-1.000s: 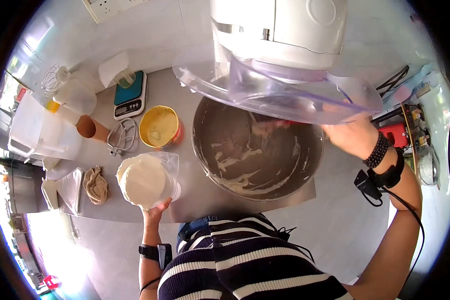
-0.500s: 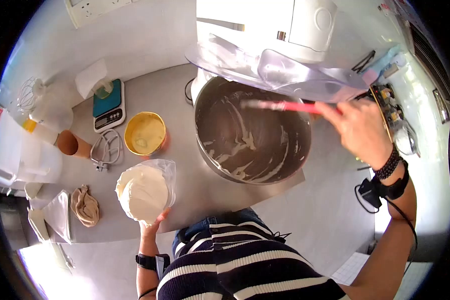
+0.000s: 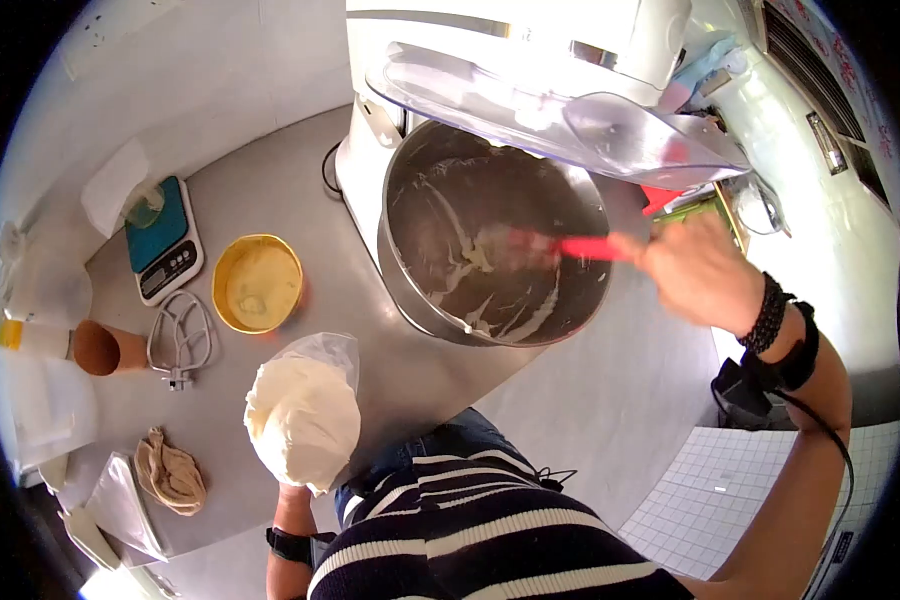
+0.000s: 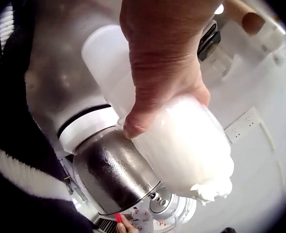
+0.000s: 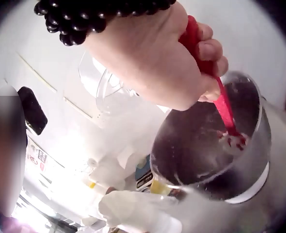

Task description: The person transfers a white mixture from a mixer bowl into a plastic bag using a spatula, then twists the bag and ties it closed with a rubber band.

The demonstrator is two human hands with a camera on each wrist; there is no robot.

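My left hand point(image 4: 165, 68) grips a translucent cup point(image 4: 101, 51) with a clear plastic bag point(image 3: 338, 358) about it. White cream point(image 3: 302, 420) fills the bag and heaps above its opening, hiding most of that hand in the head view. My right hand point(image 3: 705, 270) holds a red-handled spatula point(image 3: 587, 248) over the big steel mixing bowl point(image 3: 402, 235). Its blade is blurred and smeared with cream, inside the bowl's outline. Streaks of cream point(image 3: 475, 255) cling to the bowl's inner wall.
A clear guard point(image 3: 510, 100) of the white stand mixer point(image 3: 366, 160) overhangs the bowl's back. To the left are a yellow tub point(image 3: 221, 292), a kitchen scale point(image 3: 160, 240), a flat beater point(image 3: 182, 340), a brown cup point(image 3: 120, 350) and a crumpled cloth point(image 3: 173, 478).
My right hand has brought the spatula from behind the clear guard into plain sight, blade still at the bowl. The head view has turned rightward. My left hand keeps holding the cream-filled bag and cup.
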